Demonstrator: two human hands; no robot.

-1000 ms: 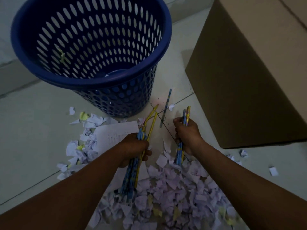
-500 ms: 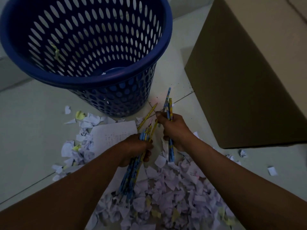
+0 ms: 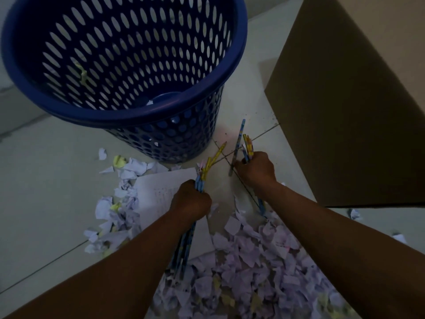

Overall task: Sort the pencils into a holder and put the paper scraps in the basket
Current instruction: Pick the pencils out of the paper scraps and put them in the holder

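Since half a second ago the right hand [image 3: 255, 168] has moved away from the left hand [image 3: 190, 200], to the right and a little further from the person, so the two are now apart. Both hands are closed in fists. In the left hand there is a bundle of pencils [image 3: 202, 178], blue and yellow, whose tips point up towards the basket [image 3: 124, 72] while the other ends pass under the forearm. A smaller group of pencils [image 3: 248, 147] is gripped in the right hand, and one blue pencil [image 3: 239, 139] lies on the floor [image 3: 46, 180] just beside its fingers; whether the fingers touch it I cannot tell. Between and below the hands the paper scraps [image 3: 248, 261] are spread in a wide heap, white, pale purple and some yellow, with a second heap [image 3: 119, 199] left of the left hand. A larger white sheet [image 3: 158, 192] lies under the left hand; it has faint lines of print, too small to read. Standing on the right is a brown cardboard box [image 3: 349, 107], with no label visible.
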